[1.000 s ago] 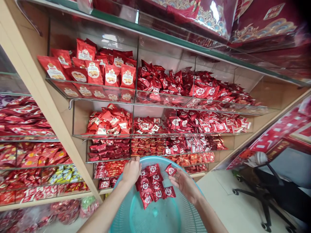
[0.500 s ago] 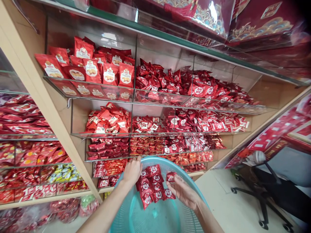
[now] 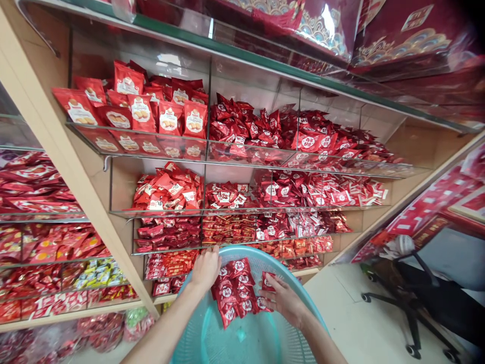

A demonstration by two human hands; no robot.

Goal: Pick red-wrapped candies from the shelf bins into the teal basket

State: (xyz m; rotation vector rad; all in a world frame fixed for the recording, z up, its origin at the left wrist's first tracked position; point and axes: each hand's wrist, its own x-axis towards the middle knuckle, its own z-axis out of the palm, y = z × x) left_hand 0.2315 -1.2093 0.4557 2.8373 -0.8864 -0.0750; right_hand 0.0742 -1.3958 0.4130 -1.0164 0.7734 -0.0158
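1. Compared with a second ago, one small, square, glossy red packet (image 3: 267, 284) is sitting lower and more covered by the bare right hand (image 3: 285, 299), while the bare left hand (image 3: 206, 268) is staying at much the same spot.
2. Right-hand fingers are loosely spreading across that packet; whether they are gripping or merely touching it cannot be told. It is lying right at the fingertips, inside the round, teal, perforated plastic basket (image 3: 261, 343).
3. Matching red packets with white round labels (image 3: 244, 292) are lying clustered just left of those fingers, mostly label up, probably because they are resting flat against the basket's inside.
4. Left-hand fingers are curving over the basket's far-left rim, presumably steadying it; their tips are hidden, so their grip cannot be told.
5. Beyond, clear shelf-front panels (image 3: 242, 212) are apparently keeping heaped red packets (image 3: 168, 189) from sliding out.
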